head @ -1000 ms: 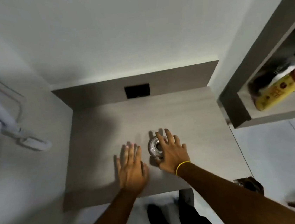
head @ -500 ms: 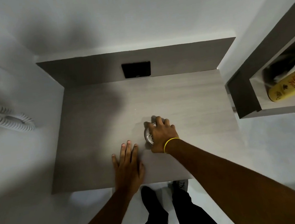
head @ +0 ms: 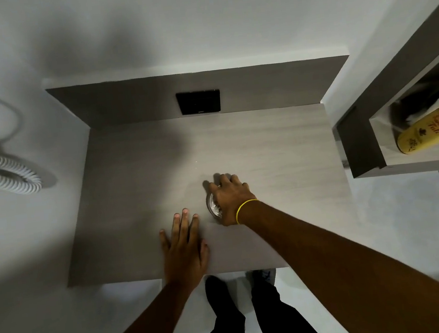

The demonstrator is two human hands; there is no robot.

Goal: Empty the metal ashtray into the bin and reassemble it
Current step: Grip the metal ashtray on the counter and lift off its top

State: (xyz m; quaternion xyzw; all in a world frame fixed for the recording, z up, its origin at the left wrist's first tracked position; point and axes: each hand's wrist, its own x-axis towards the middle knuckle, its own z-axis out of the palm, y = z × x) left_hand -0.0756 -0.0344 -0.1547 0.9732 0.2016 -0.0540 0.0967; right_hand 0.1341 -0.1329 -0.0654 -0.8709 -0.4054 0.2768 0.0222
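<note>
Table (head: 264,139), left to right: left hand (head: 184,248) flat, fingers spread, at the front edge; ashtray (head: 213,206) near the table's middle under the right hand (head: 230,199), fingers curled over it; risk: a loose top could slip, spilling ash.

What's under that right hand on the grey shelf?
The right hand covers a shiny metal ashtray standing on the shelf. Only its left edge shows; the contents are hidden.
</note>
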